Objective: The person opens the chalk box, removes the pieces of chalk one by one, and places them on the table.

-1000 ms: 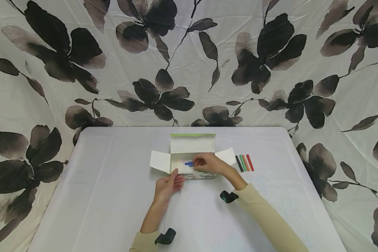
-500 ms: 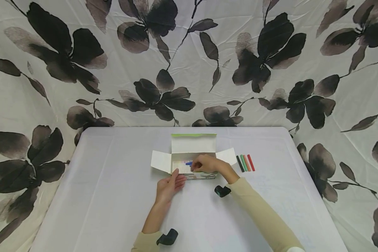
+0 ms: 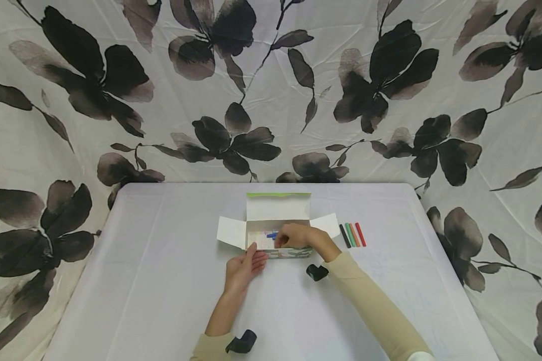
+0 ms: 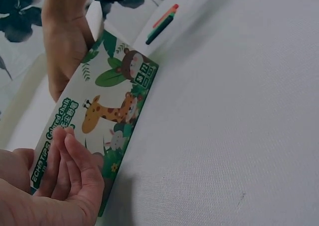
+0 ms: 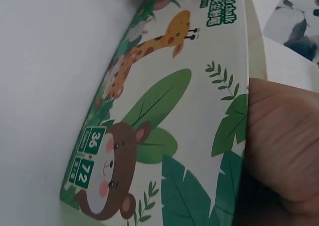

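A cardboard box (image 3: 286,254) printed "Colored chalk" stands on the table with its flaps spread. My left hand (image 3: 241,272) holds its near left corner, thumb at the top edge and fingers along the printed front. In the left wrist view, those fingers (image 4: 75,166) lie against the front panel. My right hand (image 3: 295,235) reaches over the front wall into the box. Its fingertips are hidden, so what they hold cannot be seen. Beside them, blue sticks (image 3: 272,235) lie inside. In the right wrist view, the box front (image 5: 164,106) partly covers the right hand (image 5: 284,141).
Right of the box lie a black stick (image 3: 345,235), a green stick (image 3: 353,235), an orange stick (image 3: 354,231) and a red stick (image 3: 360,234) in a row. A floral cloth (image 3: 307,115) hangs behind the white table (image 3: 162,281).
My right hand has gone lower into the box, and its wrist and forearm have shifted left. The left hand keeps its place at the corner. The sticks outside have not moved.
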`<state>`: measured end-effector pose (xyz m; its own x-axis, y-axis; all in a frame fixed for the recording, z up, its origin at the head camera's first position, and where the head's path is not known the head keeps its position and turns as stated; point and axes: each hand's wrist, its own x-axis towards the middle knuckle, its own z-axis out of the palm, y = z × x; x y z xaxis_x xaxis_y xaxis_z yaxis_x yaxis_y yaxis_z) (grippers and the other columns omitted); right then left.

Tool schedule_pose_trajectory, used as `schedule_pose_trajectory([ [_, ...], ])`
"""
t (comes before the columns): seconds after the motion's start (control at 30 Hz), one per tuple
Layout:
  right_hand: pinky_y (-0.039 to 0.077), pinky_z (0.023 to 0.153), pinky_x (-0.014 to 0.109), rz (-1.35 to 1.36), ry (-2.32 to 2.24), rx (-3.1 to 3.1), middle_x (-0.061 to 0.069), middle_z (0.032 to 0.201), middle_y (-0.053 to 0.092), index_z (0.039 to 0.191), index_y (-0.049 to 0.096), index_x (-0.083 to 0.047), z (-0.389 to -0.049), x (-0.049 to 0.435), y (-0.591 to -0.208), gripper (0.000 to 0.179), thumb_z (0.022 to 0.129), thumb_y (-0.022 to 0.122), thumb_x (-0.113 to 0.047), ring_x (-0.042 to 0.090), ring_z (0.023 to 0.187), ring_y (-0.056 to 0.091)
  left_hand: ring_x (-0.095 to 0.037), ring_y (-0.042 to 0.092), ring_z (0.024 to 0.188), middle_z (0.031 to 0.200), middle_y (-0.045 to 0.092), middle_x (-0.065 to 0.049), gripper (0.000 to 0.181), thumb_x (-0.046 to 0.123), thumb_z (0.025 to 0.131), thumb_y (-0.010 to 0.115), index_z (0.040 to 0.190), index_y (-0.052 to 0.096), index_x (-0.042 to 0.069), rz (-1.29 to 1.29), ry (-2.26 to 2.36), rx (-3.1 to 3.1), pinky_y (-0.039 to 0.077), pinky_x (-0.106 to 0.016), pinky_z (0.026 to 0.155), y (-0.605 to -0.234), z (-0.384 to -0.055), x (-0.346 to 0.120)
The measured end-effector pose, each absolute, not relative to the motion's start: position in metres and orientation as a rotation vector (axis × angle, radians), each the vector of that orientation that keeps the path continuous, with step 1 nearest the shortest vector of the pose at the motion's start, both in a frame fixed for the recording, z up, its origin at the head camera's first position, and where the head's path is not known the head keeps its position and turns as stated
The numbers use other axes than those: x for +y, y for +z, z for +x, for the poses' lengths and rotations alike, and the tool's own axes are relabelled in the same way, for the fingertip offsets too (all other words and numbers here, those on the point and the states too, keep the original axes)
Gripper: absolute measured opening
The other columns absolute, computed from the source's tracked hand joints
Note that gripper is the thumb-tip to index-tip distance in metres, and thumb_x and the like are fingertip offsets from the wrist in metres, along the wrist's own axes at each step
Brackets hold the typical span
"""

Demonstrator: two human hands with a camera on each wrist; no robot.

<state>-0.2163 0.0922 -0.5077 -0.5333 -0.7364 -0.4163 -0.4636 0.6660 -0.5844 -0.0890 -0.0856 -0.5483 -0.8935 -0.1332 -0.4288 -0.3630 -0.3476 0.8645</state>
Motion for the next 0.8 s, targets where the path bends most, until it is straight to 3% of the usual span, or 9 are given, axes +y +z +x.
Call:
schedule_pose_trajectory([
  [0.43,0.053,0.076,0.022,-1.007,-0.565,2.263,0.004,0.096,0.072,0.103,0.075,-0.003,-0.215,0.096,-0.505,0.008,0.100,0.067,-0.004,0.008,0.081,0.060,-0.016,0.075,0.081,0.092,0.077,-0.017,0.049,0.033,0.104,0.064,0.102,0.072,-0.015,-0.713,2.361,1.708,0.061,-0.022,0.073,-0.547,-0.093,-0.083],
  [0.63,0.055,0.084,0.026,-1.090,-0.671,2.317,0.009,0.107,0.073,0.117,0.073,0.002,-0.213,0.108,-0.504,0.019,0.101,0.065,-0.005,0.015,0.093,0.065,-0.015,0.075,0.079,0.092,0.077,-0.017,0.049,0.033,0.104,0.065,0.102,0.072,-0.016,-0.704,2.370,1.710,0.061,-0.021,0.071,-0.547,-0.093,-0.082],
  [0.8,0.057,0.087,0.029,-1.129,-0.814,2.345,0.010,0.111,0.073,0.118,0.071,0.003,-0.214,0.121,-0.501,0.020,0.101,0.065,-0.006,0.018,0.099,0.068,-0.014,0.075,0.079,0.092,0.077,-0.017,0.049,0.032,0.104,0.065,0.102,0.072,-0.016,-0.719,2.373,1.707,0.061,-0.021,0.071,-0.547,-0.094,-0.081],
])
